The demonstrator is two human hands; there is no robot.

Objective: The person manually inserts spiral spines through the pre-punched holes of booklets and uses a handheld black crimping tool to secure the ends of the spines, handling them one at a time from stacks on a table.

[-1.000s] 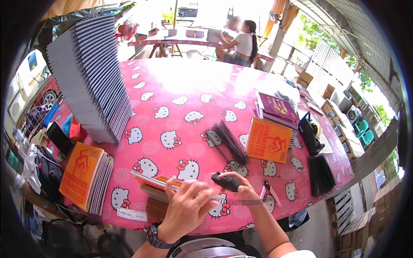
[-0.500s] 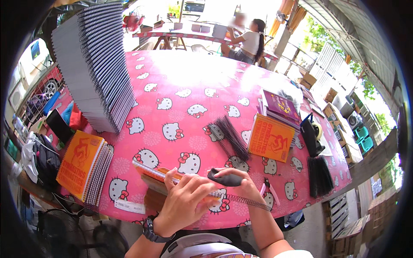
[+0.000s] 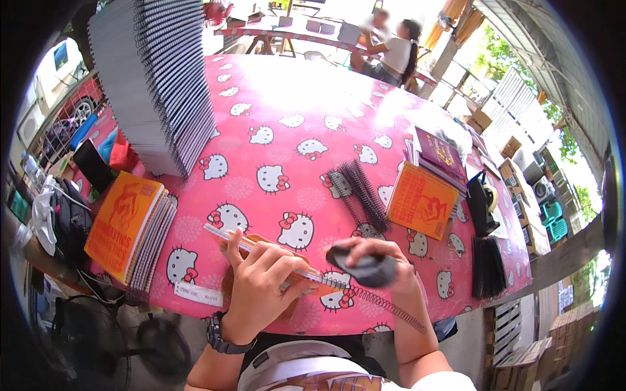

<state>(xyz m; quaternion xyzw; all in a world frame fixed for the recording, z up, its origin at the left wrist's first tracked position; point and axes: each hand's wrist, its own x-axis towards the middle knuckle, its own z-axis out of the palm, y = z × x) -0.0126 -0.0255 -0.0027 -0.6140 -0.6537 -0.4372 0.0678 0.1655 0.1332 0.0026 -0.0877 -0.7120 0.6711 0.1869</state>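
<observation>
My left hand [image 3: 264, 277], with a dark watch at the wrist, is closed around a thin orange-covered notebook [image 3: 220, 231], held tilted edge-up above the near table edge. A dark wire coil [image 3: 381, 302] runs from the notebook's lower right corner toward my right forearm. My right hand [image 3: 388, 257] grips a black rounded hand tool [image 3: 365, 267] just above that coil; motion blurs it, and its exact kind cannot be made out. Part of the notebook is hidden behind my left fingers. Beyond my right hand lie loose black coils [image 3: 362, 195].
Orange spiral notebooks [image 3: 124, 225] are stacked at left, below a tall stack of white coil-bound books [image 3: 153, 91]. More orange notebooks [image 3: 422, 201], purple booklets [image 3: 440, 153], a tape dispenser [image 3: 484, 202] and bundled black coils [image 3: 488, 267] occupy the right. Two people sit at a far table.
My right hand and the black tool have shifted right and turned, now blurred. My left hand has moved slightly left with the notebook. The whole view has also shifted a little.
</observation>
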